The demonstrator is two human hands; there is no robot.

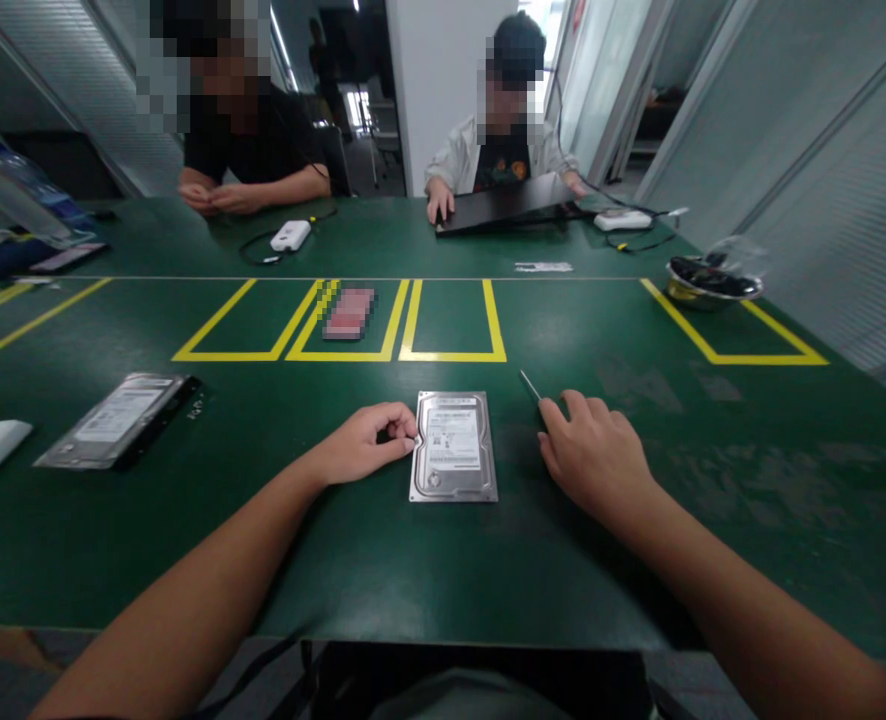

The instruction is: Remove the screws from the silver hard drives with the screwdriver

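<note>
A silver hard drive (453,446) with a white label lies flat on the green table in front of me. At its left edge, my left hand (364,443) has its fingers curled and its thumb and fingertips gripping the side. To the right of the drive and apart from it, my right hand (595,446) is closed, palm down, over a thin screwdriver (530,385). Only the slim metal shaft shows, pointing up and left; the rest of it is under my fingers.
Another hard drive (117,420) lies at left beside several tiny screws (197,408). Yellow tape outlines (452,356) mark the table, one around a blurred pink item (348,313). A bowl (713,282) with dark parts stands at right. Across the table, one person handles a dark panel (510,205); another sits at left.
</note>
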